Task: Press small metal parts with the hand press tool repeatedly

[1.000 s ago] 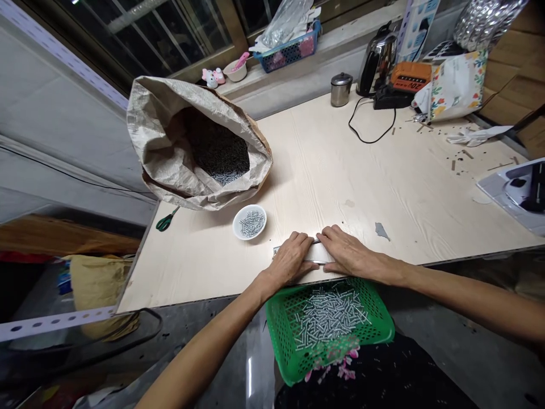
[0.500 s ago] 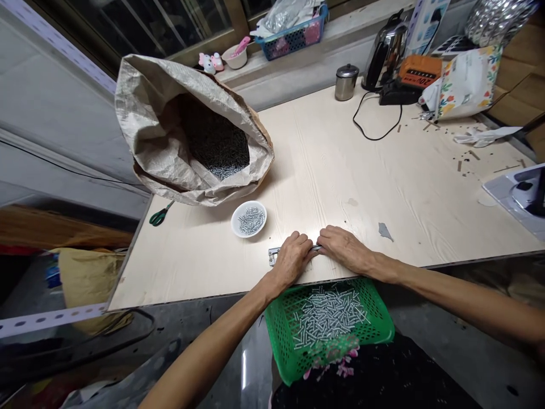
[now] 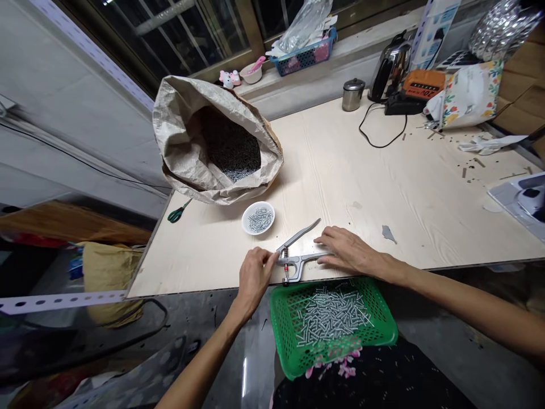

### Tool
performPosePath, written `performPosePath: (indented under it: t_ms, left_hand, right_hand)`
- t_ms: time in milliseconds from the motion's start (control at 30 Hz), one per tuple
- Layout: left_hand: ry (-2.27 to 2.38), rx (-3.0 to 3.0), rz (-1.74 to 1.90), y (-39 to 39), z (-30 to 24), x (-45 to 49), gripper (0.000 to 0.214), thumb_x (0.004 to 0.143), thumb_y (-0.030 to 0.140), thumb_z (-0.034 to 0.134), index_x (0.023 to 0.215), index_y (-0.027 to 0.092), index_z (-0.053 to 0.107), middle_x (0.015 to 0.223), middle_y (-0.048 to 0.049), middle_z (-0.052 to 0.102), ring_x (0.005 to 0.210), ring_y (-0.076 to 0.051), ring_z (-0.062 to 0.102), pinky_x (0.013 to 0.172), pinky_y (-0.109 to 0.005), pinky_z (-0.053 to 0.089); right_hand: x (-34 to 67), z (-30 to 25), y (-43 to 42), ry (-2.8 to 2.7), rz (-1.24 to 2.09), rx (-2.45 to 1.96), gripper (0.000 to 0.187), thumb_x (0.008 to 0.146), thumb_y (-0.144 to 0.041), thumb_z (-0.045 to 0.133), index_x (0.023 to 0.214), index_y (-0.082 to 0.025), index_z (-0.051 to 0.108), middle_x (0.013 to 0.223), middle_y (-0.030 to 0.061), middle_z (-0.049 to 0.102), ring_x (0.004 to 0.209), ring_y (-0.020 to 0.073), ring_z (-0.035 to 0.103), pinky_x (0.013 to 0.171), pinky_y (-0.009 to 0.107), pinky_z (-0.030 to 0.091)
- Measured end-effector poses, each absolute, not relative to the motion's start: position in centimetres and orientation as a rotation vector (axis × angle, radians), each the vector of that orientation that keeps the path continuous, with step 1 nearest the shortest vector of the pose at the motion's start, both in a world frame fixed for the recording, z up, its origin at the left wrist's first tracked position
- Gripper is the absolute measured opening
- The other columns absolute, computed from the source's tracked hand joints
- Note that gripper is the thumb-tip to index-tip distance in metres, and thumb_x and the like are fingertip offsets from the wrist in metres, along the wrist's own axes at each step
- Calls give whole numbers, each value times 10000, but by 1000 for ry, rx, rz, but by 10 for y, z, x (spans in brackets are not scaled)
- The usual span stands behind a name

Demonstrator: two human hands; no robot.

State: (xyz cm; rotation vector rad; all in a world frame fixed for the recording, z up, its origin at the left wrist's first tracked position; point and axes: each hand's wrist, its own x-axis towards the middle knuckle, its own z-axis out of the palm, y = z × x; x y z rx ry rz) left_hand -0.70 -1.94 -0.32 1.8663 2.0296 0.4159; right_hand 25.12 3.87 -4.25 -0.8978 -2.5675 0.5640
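A metal hand press tool (image 3: 298, 255) lies near the table's front edge, its upper lever raised and pointing up to the right. My left hand (image 3: 254, 276) pinches the tool's head end at the left. My right hand (image 3: 351, 251) rests with fingers laid over the tool's lower handle. Just below the table edge, on my lap, sits a green plastic basket (image 3: 281, 329) holding several small silvery metal pieces. A small white bowl (image 3: 258, 218) with more such pieces stands behind the tool.
A big open paper sack (image 3: 179, 153) of small metal parts stands at the back left, green-handled scissors (image 3: 179, 212) beside it. A metal cup (image 3: 353, 95), a kettle (image 3: 392, 65) with black cord, a floral bag (image 3: 468, 94) and scraps lie at the far right.
My left hand has slid left off the tool to its head end. The tool's upper lever, pressed flat under both hands before, now stands raised. The camera view shifted slightly.
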Motion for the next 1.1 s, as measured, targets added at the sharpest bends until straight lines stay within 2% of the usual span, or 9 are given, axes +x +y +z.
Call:
performPosePath:
  t_ms: [133,267,400,500,633,700,833,1000,1100]
  left_hand:
    - [2063,1512,131,-29,-12,-8,366,767,496,591,625,164,650,665,-35,640,657,-176,567,588,-257,323]
    - [2080,1522,191,-24,-15,-7,368,786,467,527,598,166,626,647,-34,634,657,-173,555,590,-256,314]
    - [2035,1491,387,-24,-11,-10,426,859,462,386,646,174,617,647,-29,636,626,-165,554,615,-262,360]
    - [2046,1469,517,-32,-12,-7,427,887,466,345,705,177,600,690,-34,639,634,-165,555,612,-264,377]
    - [2082,1583,371,-40,-19,5,312,833,465,519,733,179,594,744,-33,633,677,-170,563,612,-263,364]
    - [2076,1632,237,-42,-22,10,224,801,395,594,737,180,599,764,-31,636,700,-171,570,614,-261,355]
    - [2033,1711,169,-46,-17,14,140,836,263,566,736,173,604,776,-34,640,751,-172,581,658,-268,374]
    - [1816,1902,98,-67,8,15,146,857,297,584,776,186,635,810,-27,636,772,-171,591,655,-263,393]
    - [1784,2035,45,-58,19,2,105,865,271,587,881,202,664,866,-33,647,816,-178,591,669,-263,411]
  right_hand:
    - [226,-49,31,-2640,534,-887,96,898,-230,563,941,-158,608,917,69,586,788,175,524,699,305,416]
    - [214,-56,33,-2629,475,-857,167,942,-185,462,842,-161,593,843,53,586,741,159,502,677,300,393]
    - [220,-56,41,-2518,528,-788,229,979,-238,401,873,-163,590,843,57,586,759,158,515,691,297,414]
    - [231,-54,49,-2383,578,-831,218,982,-264,400,931,-171,590,878,62,595,793,163,541,702,300,440]
    - [243,-55,60,-2255,543,-970,192,972,-272,420,952,-187,591,901,65,605,810,174,562,692,309,462]
    - [246,-58,63,-2229,529,-1041,189,968,-277,426,941,-194,593,896,63,609,799,176,571,672,307,467]
    - [247,-67,63,-2253,503,-1103,186,964,-268,431,922,-183,592,884,63,610,793,178,578,668,307,469]
    - [245,-73,60,-2295,460,-1095,182,964,-253,430,923,-179,591,876,60,609,791,178,575,676,305,467]
    - [242,-74,58,-2323,446,-1097,191,964,-245,426,907,-172,593,863,62,606,771,175,572,656,298,462]
